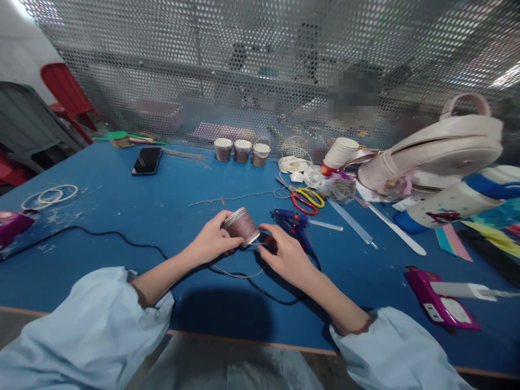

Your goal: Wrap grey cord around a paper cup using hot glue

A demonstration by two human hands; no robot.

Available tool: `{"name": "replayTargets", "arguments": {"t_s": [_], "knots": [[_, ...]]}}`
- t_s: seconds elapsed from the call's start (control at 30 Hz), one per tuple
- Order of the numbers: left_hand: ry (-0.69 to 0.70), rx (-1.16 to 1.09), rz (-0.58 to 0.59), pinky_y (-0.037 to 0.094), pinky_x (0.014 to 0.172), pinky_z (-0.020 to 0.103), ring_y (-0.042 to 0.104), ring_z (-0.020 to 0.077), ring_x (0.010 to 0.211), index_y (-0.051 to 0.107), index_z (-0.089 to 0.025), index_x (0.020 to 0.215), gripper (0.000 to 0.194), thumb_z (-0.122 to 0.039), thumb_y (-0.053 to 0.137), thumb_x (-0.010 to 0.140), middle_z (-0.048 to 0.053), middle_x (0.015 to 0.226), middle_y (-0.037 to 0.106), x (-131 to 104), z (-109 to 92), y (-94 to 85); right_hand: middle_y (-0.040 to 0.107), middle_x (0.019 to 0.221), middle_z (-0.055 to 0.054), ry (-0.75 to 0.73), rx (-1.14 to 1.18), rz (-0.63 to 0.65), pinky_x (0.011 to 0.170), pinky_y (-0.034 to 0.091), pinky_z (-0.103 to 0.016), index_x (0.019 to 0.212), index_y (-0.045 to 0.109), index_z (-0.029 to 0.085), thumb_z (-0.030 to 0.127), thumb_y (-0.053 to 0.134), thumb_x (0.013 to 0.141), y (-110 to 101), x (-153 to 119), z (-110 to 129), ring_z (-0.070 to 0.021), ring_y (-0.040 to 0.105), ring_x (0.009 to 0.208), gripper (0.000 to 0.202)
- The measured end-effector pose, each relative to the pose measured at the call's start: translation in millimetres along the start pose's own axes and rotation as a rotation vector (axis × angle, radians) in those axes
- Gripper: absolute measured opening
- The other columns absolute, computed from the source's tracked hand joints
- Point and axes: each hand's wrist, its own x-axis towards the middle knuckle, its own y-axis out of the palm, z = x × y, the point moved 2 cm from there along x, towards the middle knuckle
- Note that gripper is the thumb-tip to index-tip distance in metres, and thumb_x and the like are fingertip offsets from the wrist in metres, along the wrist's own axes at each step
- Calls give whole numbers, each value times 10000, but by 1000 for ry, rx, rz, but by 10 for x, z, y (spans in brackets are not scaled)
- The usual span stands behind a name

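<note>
My left hand (215,238) is wrapped around a small cup (242,226) wound with pinkish-grey cord, which lies tilted above the blue table. Close to the cup's right end, my right hand (284,254) pinches a thin grey cord (235,275) between thumb and fingers. The cord loops down below both hands. Behind my right hand lies a blue glue gun (294,219), with a clear glue stick in its rear. Three similar wrapped cups (242,151) stand upright in a row at the back.
Scissors with red and yellow handles (306,200), a stack of paper cups (341,154) and a ball of grey cord (343,189) lie beyond. A bag (439,146) and bottle (455,203) occupy the right. A phone (147,161) lies back left; a black cable (117,233) crosses the table.
</note>
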Motion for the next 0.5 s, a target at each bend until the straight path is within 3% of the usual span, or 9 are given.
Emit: {"name": "replayTargets", "arguments": {"t_s": [0.13,0.2,0.27,0.33,0.37,0.5], "knots": [[18,-12,-119,421,418,183,527,91,399,436,-188,973,399,-256,691,674,-92,475,543,26,7,-61,579,1241,-140,-170,-26,-9,979,434,-428,1168,545,181,230,561,857,-348,-60,163,-254,536,1159,316],[3,-5,-144,410,409,177,518,90,391,433,-188,970,392,-258,687,680,-95,458,534,27,4,-75,625,1166,-103,-187,43,98,904,483,-341,1136,573,209,247,555,880,-610,-136,209,-206,600,1048,259],[-8,-2,-151,406,406,176,511,89,388,431,-191,971,387,-265,683,687,-94,449,533,28,6,-80,691,921,-39,-145,117,240,729,516,-257,957,636,233,268,550,891,-871,-225,170,-154,649,798,114],[-11,-2,-143,411,411,181,506,88,388,431,-194,984,391,-266,681,692,-89,454,541,33,16,-77,691,796,-18,-70,112,421,635,505,-237,812,655,234,332,553,886,-1057,-294,32,-142,636,677,160],[-13,-4,-139,416,415,184,504,89,387,432,-196,993,394,-265,679,694,-88,456,546,37,25,-74,686,746,-14,5,73,447,599,494,-240,773,660,233,371,554,878,-1120,-305,-74,-144,626,635,204],[-30,-22,-140,431,435,201,525,101,403,442,-197,1012,404,-257,677,689,-75,475,568,51,63,-64,680,724,-21,337,-155,325,574,465,-276,897,671,211,494,555,831,-1108,-204,-515,-185,614,632,313]]}}
